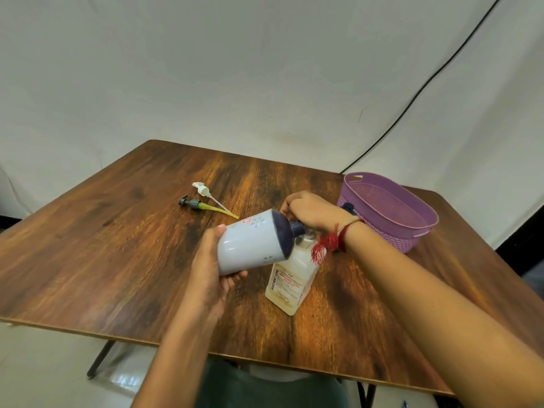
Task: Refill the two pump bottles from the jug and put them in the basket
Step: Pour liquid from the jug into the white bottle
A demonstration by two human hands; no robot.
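wood-grain table (117, 245) fills the view, with a purple basket (424, 207) at its far right edge, nothing visible inside it. both forearms reach in from below. the left hand (209, 269) cups the base of a white bottle with a navy shoulder (253, 242) – thumb along the upper side, fingers wrapped under the bottom – and holds it off the table, tipped nearly level, its neck pointing right. that neck sits right over the open mouth of a cream labelled bottle (290, 282), which stands on the table near the front middle, just left of the basket. the right hand (312, 212) comes across from the right, wrist bent over the cream bottle's mouth, knuckles up and fingers curled against the navy shoulder – whether they grip it or only touch it i cannot tell. a red thread band (326, 244) hangs from that wrist. well behind the bottles, two pump heads lie side by side: a grey pump (192, 203) with a yellow-green tube and a white pump (201, 189).
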